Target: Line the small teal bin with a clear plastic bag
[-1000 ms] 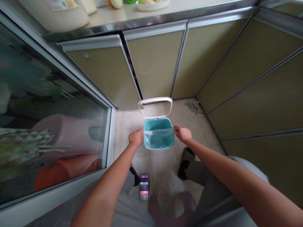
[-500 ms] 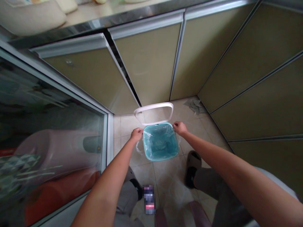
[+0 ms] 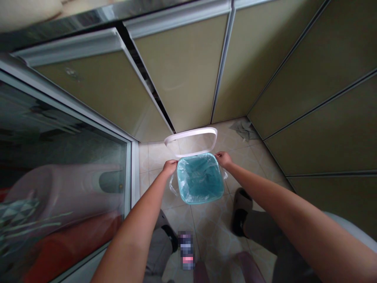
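We have both bare hands down at the back corners of a teal bin (image 3: 203,203), well apart from each other with the bin's opening between them. Our left hand (image 3: 170,167) is pinched on the clear plastic liner (image 3: 188,179) at the left corner; our right hand (image 3: 224,158) pinches it at the right corner. We cannot tell whether the rim is also caught between the fingers.

The bin stands upright on the tiled floor (image 3: 165,200), in front of us and between our feet and the cabinet doors (image 3: 179,74). The liner lies spread inside it and over the rim, with loose plastic hanging outside on both sides, more plainly at the left. Behind the opening, we see a pale frame (image 3: 191,134) standing raised at the bin's back edge.

A grey cloth (image 3: 244,130) lies on the floor near the cabinet corner. Above the doors runs the metal edge of the tabletop (image 3: 126,12). To our left is a glass panel (image 3: 88,149), and our right slipper (image 3: 243,199) rests near the bin.
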`<move>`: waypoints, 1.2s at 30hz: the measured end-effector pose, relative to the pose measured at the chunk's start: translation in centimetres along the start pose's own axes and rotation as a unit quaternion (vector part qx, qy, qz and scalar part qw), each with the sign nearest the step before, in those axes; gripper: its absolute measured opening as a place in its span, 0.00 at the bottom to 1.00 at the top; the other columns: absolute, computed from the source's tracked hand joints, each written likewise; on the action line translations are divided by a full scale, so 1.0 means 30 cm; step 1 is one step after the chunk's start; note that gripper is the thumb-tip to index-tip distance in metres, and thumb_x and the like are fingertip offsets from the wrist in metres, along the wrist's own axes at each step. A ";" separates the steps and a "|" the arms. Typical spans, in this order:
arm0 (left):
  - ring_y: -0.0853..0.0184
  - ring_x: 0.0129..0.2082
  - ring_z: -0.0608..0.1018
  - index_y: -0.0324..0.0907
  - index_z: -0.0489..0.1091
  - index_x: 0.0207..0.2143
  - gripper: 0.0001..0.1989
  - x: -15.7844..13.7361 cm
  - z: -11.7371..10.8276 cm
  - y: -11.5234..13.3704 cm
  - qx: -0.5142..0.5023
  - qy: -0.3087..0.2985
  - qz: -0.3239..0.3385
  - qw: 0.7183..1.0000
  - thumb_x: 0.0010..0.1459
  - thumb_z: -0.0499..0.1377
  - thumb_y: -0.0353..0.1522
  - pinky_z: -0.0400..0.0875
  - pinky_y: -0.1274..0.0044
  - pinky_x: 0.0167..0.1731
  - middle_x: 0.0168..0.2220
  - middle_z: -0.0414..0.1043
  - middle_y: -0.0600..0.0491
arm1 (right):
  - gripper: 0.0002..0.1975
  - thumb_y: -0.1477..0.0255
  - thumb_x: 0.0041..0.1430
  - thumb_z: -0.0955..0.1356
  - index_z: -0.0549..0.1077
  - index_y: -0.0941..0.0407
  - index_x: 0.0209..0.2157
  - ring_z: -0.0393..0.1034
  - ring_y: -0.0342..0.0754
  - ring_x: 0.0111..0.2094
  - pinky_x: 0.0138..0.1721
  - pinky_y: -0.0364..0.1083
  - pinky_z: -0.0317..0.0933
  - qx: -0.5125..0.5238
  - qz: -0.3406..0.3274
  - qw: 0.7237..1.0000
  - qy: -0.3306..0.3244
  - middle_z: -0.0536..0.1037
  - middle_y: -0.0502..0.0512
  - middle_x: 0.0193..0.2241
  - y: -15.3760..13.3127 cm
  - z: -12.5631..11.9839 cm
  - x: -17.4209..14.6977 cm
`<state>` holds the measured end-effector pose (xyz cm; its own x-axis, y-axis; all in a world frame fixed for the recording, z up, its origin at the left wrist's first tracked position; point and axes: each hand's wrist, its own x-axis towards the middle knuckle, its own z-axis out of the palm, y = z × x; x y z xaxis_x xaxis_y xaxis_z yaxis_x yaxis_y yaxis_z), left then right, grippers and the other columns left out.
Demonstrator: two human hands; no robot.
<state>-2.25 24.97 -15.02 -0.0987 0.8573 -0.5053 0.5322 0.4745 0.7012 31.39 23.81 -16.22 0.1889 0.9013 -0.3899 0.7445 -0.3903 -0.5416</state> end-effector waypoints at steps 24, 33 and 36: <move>0.76 0.25 0.71 0.38 0.80 0.49 0.27 -0.458 -0.186 0.187 -0.304 0.032 -0.009 0.952 0.46 0.71 0.41 0.61 0.83 0.24 0.37 0.78 0.51 | 0.13 0.65 0.64 0.71 0.86 0.54 0.43 0.78 0.50 0.36 0.37 0.44 0.67 -0.001 -0.244 0.970 0.007 0.86 0.56 0.39 -0.193 -0.488 -0.343; 0.73 0.26 0.72 0.39 0.79 0.56 0.31 -0.533 -0.085 -0.019 -0.186 -0.033 -0.025 0.982 0.47 0.72 0.34 0.60 0.81 0.25 0.34 0.79 0.51 | 0.16 0.65 0.72 0.64 0.82 0.48 0.51 0.78 0.55 0.48 0.43 0.46 0.67 -0.338 -0.341 0.870 -0.109 0.82 0.58 0.50 -0.067 -0.365 -0.513; 0.73 0.27 0.72 0.37 0.79 0.56 0.33 -0.527 -0.037 -0.064 -0.149 -0.029 0.001 0.988 0.44 0.73 0.29 0.65 0.80 0.30 0.35 0.79 0.51 | 0.15 0.67 0.71 0.65 0.81 0.51 0.52 0.78 0.57 0.48 0.44 0.48 0.67 -0.370 -0.336 0.854 -0.144 0.82 0.61 0.50 -0.058 -0.316 -0.511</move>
<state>-2.64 10.73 -7.81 -0.0439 0.8495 -0.5257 0.2611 0.5177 0.8148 33.28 12.46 -2.24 -0.5265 0.7496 -0.4011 0.8437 0.5188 -0.1379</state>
